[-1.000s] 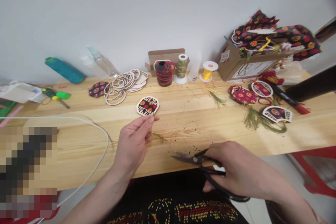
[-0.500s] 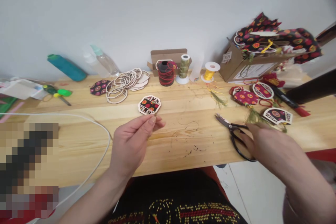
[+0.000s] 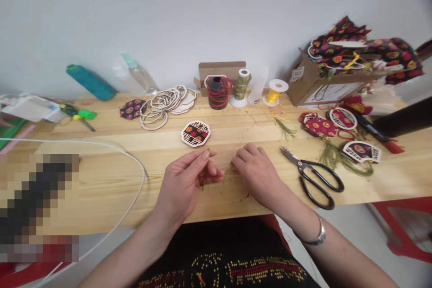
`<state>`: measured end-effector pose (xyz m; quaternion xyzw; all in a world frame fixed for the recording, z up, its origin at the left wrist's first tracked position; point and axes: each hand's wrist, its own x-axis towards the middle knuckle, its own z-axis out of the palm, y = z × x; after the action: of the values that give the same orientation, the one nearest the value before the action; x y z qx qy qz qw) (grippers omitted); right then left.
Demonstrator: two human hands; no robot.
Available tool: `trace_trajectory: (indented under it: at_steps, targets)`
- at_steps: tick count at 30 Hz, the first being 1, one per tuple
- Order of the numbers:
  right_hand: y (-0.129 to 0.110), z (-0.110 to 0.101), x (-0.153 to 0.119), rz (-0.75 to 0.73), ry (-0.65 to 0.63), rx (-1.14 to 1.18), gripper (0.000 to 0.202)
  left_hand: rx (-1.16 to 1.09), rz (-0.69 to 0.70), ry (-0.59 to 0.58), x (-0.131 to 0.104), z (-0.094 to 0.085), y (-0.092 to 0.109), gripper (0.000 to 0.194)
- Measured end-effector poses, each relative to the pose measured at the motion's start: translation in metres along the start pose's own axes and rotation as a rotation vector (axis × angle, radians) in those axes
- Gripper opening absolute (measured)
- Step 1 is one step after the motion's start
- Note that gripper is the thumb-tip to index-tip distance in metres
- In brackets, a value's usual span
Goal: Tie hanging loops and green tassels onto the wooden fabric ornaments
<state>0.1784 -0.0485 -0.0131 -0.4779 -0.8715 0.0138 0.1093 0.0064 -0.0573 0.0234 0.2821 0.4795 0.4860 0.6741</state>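
Thumb and forefinger of my left hand [image 3: 184,182] pinch a thin olive thread [image 3: 202,183], whose end hangs below the fingers. Just beyond lies an eight-sided ornament [image 3: 195,133], patterned fabric in a pale wooden frame, apart from the hand. My right hand [image 3: 258,173] is low over the table to the right of the left one, back upward, fingers curled together; whatever is in its fingertips is hidden. Black-handled scissors [image 3: 303,168] lie on the table to its right, blades slightly apart and untouched.
Wooden frames [image 3: 165,103] are heaped behind the ornament. Along the wall stand a red cord spool [image 3: 218,94], a green thread cone [image 3: 240,87] and a yellow spool [image 3: 274,93]. Finished ornaments [image 3: 361,150] and a fabric-filled box [image 3: 324,85] are at right. A white cable [image 3: 143,171] loops at left.
My right hand has let go of the scissors, leaving them on the table, and moved left toward my left hand. The left hand keeps its pinch.
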Motion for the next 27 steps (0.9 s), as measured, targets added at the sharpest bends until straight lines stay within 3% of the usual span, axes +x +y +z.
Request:
trace_trajectory:
  at_steps: [6,11,15,19,24,27]
  targets:
    - [0.000,-0.003,0.000,-0.017,0.001,0.059,0.012,-0.007,0.032,0.012,0.001,-0.001,0.000,0.013]
    - [0.006,-0.008,-0.004,0.295,0.192,0.597,0.014,-0.030,0.074,0.075,0.003,0.000,0.000,0.016]
    - [0.008,-0.017,-0.006,0.593,0.170,0.974,0.011,-0.038,0.150,0.111,0.006,0.001,-0.002,0.009]
    - [0.009,-0.021,-0.006,0.664,0.180,1.232,0.014,0.017,0.289,0.123,0.007,0.004,0.001,0.006]
    - [0.012,-0.023,-0.006,0.658,0.271,1.259,0.015,0.059,0.382,0.126,0.006,0.007,0.009,0.008]
    - [0.005,-0.029,-0.005,0.646,0.374,1.175,0.014,-0.022,0.237,0.045,0.005,0.010,0.007,0.007]
